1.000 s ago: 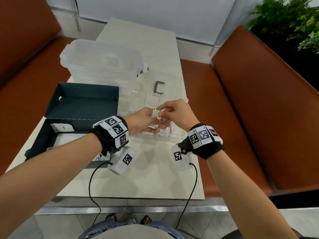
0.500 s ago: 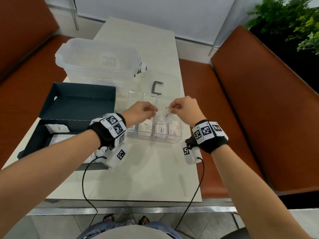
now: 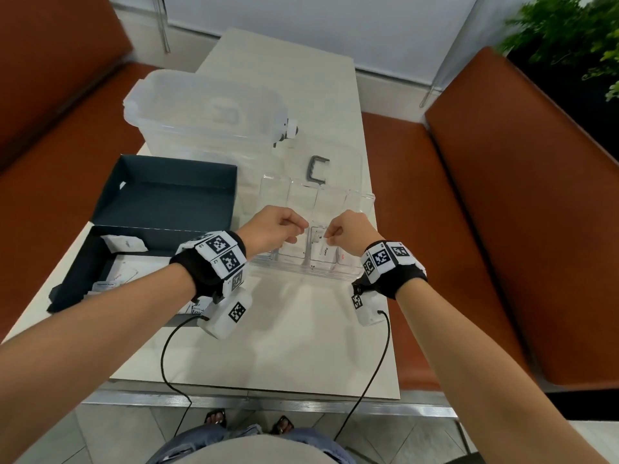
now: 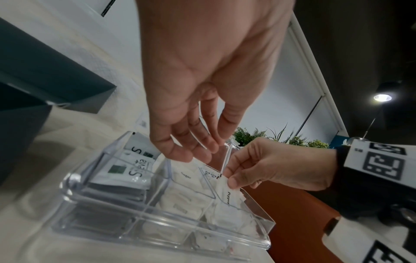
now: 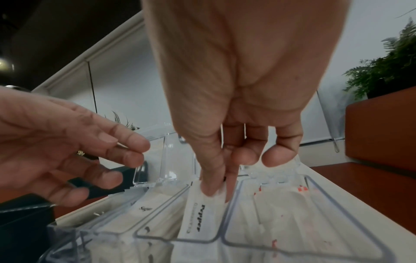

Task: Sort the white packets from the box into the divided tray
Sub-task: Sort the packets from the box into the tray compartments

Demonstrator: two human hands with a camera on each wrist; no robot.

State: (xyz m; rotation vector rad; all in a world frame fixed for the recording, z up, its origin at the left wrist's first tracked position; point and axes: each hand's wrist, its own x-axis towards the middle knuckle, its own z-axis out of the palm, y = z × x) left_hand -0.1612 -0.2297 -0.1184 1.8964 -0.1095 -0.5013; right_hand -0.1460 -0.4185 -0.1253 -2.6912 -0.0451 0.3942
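Observation:
A clear divided tray (image 3: pixel 335 273) (image 4: pixel 157 229) (image 5: pixel 223 229) lies on the table in front of me. My right hand (image 3: pixel 326 236) (image 5: pixel 216 193) (image 4: pixel 231 179) pinches a white packet marked "Pepper" (image 5: pixel 202 218) (image 4: pixel 227 195) (image 3: pixel 325 251) by its top edge. The packet's lower end is inside the tray's third compartment from the left. My left hand (image 3: pixel 299 229) (image 4: pixel 195 151) (image 5: pixel 126 160) hovers over the tray beside it, fingers loosely curled and holding nothing. The dark box (image 3: pixel 80 269) at my left holds more white packets (image 3: pixel 124 244).
Stevia packets (image 4: pixel 126 169) fill the tray's left compartment and sugar packets (image 4: pixel 186 178) the one beside it. A clear lidded tub (image 3: pixel 207 112) and a grey clip (image 3: pixel 318 169) lie behind the tray. Orange benches (image 3: pixel 502 212) flank the narrow table (image 3: pixel 284 356).
Both hands held the packet together a second ago. The left hand has let go and drawn left, and the right hand has lowered the packet into the tray.

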